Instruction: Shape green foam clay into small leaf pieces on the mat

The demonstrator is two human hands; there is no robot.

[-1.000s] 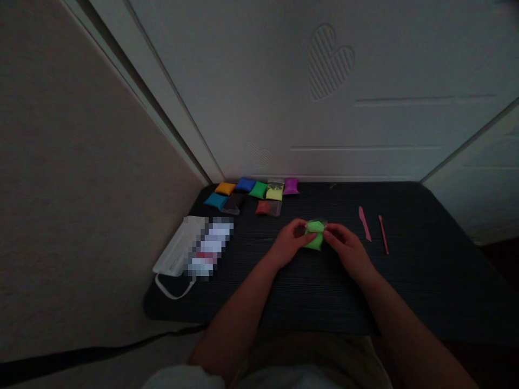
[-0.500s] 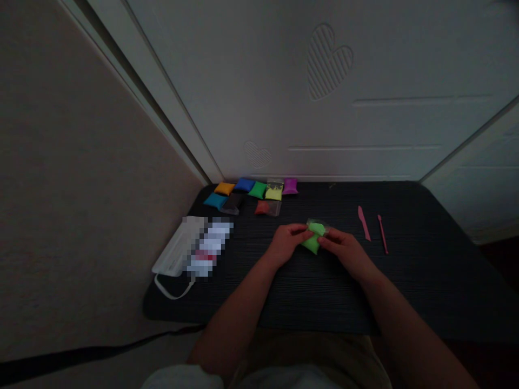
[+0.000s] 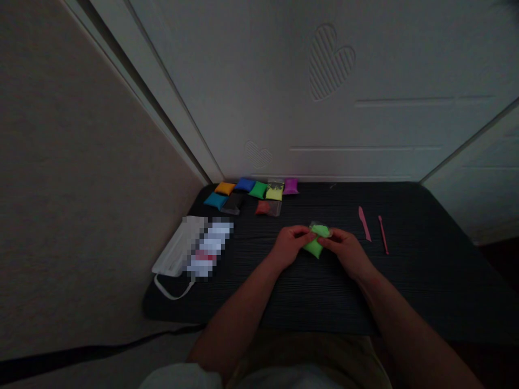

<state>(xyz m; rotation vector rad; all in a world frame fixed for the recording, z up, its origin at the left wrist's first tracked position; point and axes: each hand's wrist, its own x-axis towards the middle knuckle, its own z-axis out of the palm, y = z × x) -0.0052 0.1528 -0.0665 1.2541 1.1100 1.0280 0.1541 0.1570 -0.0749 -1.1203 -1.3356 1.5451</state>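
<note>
Eight small colored packets point(image 3: 258, 189) lay beyond a white face mask point(image 3: 178, 246) and a pixelated rectangle point(image 3: 210, 248) we could not identify, at our left. Our left hand point(image 3: 287, 247) pinched one side of a lime-green packet point(image 3: 314, 248) over the middle of the dark table point(image 3: 421, 237). Its long axis ran away from us, clear end outward. Our right hand point(image 3: 347, 251) pinched its other side; our fingers hid its edges, and we couldn't tell whether it touched the tabletop. Farther right lay a pink knife point(image 3: 365, 223), then a thin pink stick point(image 3: 383, 235).

A lime-green packet point(image 3: 314, 248) is held between 2 hands point(image 3: 286, 248), clear end away.
</note>
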